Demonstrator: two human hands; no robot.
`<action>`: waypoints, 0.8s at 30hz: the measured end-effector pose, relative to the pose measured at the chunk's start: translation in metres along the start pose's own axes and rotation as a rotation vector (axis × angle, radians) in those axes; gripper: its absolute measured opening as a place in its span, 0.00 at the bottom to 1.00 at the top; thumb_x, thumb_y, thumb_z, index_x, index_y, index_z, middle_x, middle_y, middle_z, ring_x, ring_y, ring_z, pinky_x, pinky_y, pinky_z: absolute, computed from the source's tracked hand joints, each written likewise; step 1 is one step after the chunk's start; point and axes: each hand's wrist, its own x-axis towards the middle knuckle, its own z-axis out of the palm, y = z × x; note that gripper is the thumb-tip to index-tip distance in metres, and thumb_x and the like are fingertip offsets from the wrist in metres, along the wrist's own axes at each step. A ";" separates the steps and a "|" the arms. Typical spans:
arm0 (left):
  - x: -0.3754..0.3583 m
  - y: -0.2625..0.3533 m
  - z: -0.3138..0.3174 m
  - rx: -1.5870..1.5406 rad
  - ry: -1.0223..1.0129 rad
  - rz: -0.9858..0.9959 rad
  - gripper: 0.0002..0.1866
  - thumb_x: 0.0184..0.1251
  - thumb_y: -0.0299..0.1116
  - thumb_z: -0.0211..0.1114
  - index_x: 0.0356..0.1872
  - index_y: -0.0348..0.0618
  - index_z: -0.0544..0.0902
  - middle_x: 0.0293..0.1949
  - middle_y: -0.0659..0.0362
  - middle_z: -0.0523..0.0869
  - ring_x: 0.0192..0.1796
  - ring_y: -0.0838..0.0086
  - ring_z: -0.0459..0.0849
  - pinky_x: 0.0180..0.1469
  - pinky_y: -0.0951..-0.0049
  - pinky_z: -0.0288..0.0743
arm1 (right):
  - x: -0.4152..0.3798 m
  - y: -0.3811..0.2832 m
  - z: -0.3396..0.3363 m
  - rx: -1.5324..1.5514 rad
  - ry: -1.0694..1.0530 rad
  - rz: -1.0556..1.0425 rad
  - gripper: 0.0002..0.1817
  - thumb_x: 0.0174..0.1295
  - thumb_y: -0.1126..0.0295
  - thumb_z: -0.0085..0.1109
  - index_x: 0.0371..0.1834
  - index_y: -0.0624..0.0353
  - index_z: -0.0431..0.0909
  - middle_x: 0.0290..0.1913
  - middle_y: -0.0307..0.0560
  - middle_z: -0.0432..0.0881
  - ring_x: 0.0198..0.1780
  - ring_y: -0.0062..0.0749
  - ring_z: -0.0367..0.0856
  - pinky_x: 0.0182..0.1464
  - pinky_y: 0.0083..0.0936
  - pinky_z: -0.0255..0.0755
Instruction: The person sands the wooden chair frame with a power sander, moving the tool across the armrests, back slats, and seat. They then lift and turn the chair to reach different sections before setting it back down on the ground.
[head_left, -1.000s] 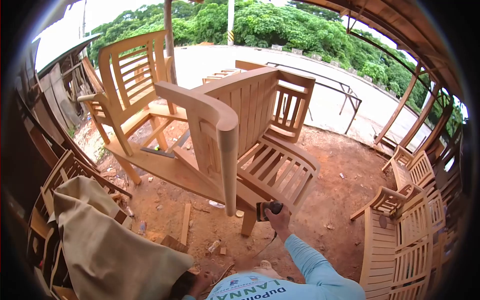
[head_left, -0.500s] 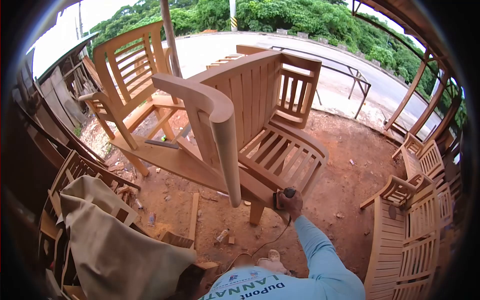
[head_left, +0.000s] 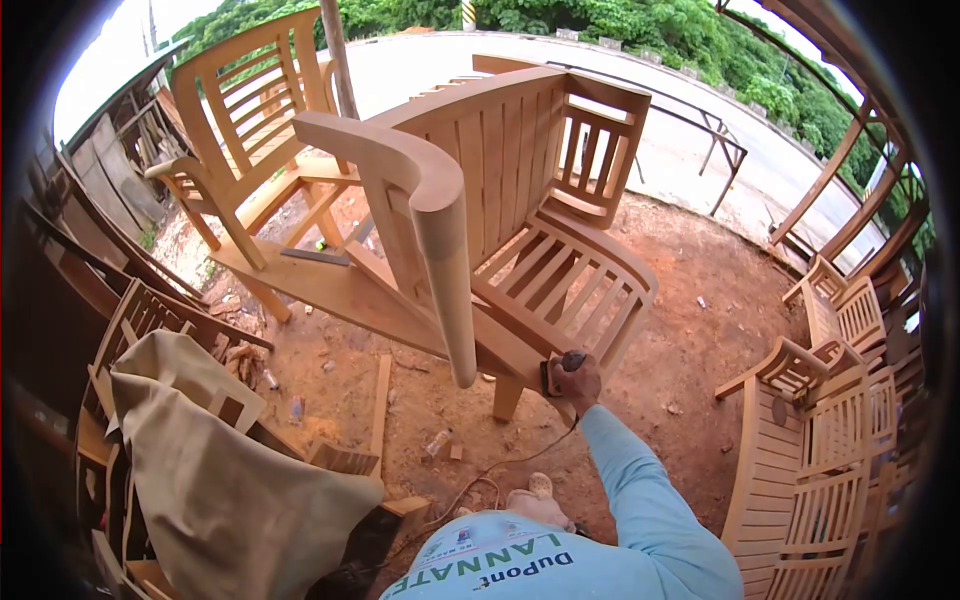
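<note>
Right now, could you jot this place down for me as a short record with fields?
Right hand: holding a corded power tool
Tool's place: by the near end of a wooden plank
Centre: wooden chair
Plank's far end: slatted armchair
Left foreground: draped tan cloth
Right side: slatted wooden benches
Ground: reddish dirt

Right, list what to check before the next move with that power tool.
1. Right hand gripping the power tool: ok.
2. Left hand away from the tool: ok; none shows beside it.
3. Cord well clear of the shoe: not ok; it runs close by.
4. Ground free of litter: not ok; a bottle and a wood strip lie there.
5. Slatted chair secured: cannot tell.
</note>
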 end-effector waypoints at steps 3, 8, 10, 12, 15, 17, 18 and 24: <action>-0.001 0.002 -0.004 0.011 -0.026 0.040 0.42 0.57 0.52 0.75 0.68 0.38 0.70 0.61 0.42 0.76 0.64 0.54 0.77 0.66 0.59 0.70 | 0.001 0.003 0.001 -0.030 0.004 -0.022 0.40 0.51 0.43 0.73 0.58 0.63 0.76 0.55 0.61 0.83 0.57 0.57 0.85 0.60 0.45 0.78; -0.009 0.006 0.000 0.010 -0.049 0.094 0.45 0.55 0.53 0.75 0.70 0.38 0.68 0.64 0.41 0.73 0.66 0.53 0.74 0.68 0.58 0.68 | 0.011 -0.001 -0.005 -0.103 -0.153 0.018 0.41 0.52 0.40 0.70 0.57 0.64 0.73 0.52 0.64 0.86 0.55 0.59 0.86 0.58 0.45 0.79; -0.012 0.005 0.004 0.001 -0.050 0.106 0.47 0.55 0.54 0.76 0.70 0.38 0.67 0.65 0.41 0.72 0.67 0.52 0.73 0.69 0.58 0.67 | 0.016 -0.007 -0.002 -0.103 -0.140 0.026 0.41 0.51 0.40 0.71 0.56 0.66 0.74 0.51 0.65 0.86 0.54 0.59 0.87 0.58 0.45 0.80; -0.017 0.002 0.012 -0.017 -0.052 0.117 0.48 0.54 0.54 0.76 0.71 0.37 0.66 0.66 0.40 0.71 0.68 0.52 0.72 0.70 0.58 0.66 | 0.009 -0.010 0.000 -0.115 -0.068 0.008 0.42 0.50 0.41 0.73 0.55 0.67 0.74 0.49 0.67 0.86 0.53 0.59 0.87 0.57 0.45 0.81; -0.028 -0.004 0.026 -0.050 -0.058 0.122 0.50 0.53 0.55 0.76 0.72 0.37 0.65 0.67 0.39 0.70 0.70 0.51 0.71 0.72 0.58 0.65 | 0.006 -0.016 0.000 -0.138 -0.012 -0.030 0.41 0.49 0.41 0.72 0.54 0.68 0.75 0.48 0.67 0.87 0.52 0.59 0.87 0.56 0.44 0.81; -0.035 -0.008 0.036 -0.068 -0.068 0.124 0.52 0.53 0.56 0.77 0.73 0.37 0.64 0.68 0.39 0.69 0.70 0.51 0.70 0.72 0.57 0.64 | 0.005 -0.013 0.003 -0.160 0.026 -0.053 0.40 0.49 0.42 0.71 0.52 0.69 0.75 0.44 0.66 0.87 0.49 0.60 0.88 0.54 0.44 0.82; -0.038 -0.011 0.040 -0.075 -0.074 0.129 0.52 0.52 0.56 0.77 0.73 0.37 0.64 0.68 0.39 0.68 0.71 0.51 0.70 0.73 0.57 0.63 | 0.005 -0.012 0.004 -0.154 0.030 -0.063 0.40 0.50 0.42 0.71 0.52 0.69 0.75 0.45 0.66 0.87 0.50 0.60 0.88 0.55 0.44 0.81; -0.056 -0.022 0.076 -0.097 -0.115 0.195 0.56 0.51 0.58 0.78 0.76 0.36 0.61 0.71 0.37 0.65 0.74 0.49 0.67 0.75 0.57 0.61 | 0.013 0.004 0.008 -0.149 -0.032 -0.095 0.39 0.48 0.46 0.73 0.54 0.66 0.75 0.51 0.65 0.85 0.54 0.61 0.86 0.58 0.46 0.79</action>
